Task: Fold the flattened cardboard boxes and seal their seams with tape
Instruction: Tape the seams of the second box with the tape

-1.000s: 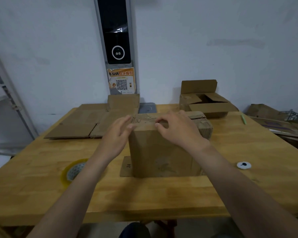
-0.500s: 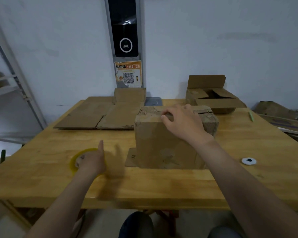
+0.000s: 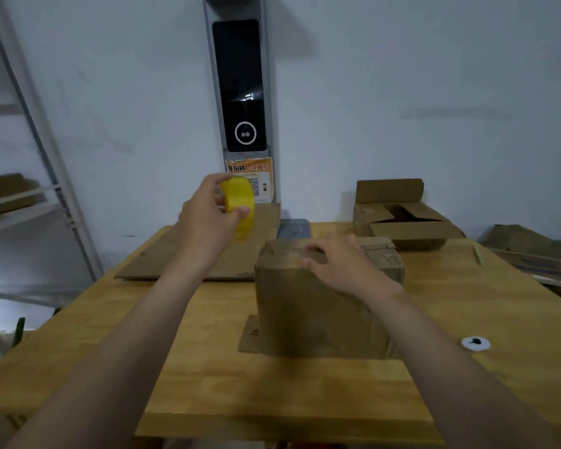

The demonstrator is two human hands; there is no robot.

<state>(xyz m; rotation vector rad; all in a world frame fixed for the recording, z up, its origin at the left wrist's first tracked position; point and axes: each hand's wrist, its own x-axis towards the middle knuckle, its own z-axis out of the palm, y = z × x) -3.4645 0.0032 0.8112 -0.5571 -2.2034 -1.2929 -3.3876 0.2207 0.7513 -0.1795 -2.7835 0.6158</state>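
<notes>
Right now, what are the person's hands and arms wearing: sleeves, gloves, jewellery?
Both are bare. The left hand and right hand wear no gloves, and no ring, watch or band shows. No sleeves show anywhere in view; blur hides finer marks.

Wooden table [image 3: 208, 384], black wall panel [image 3: 240, 85], QR-code poster [image 3: 260, 184], metal shelving at left [image 3: 36, 124], small white disc [image 3: 475, 343], green pen [image 3: 478, 254]

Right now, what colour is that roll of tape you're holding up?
Bright yellow; the roll of tape, gripped in the left hand, shows in the head view.

Pale wall [image 3: 402, 76], grey metal shelving [image 3: 47, 189] left, wooden table [image 3: 208, 367]
</notes>
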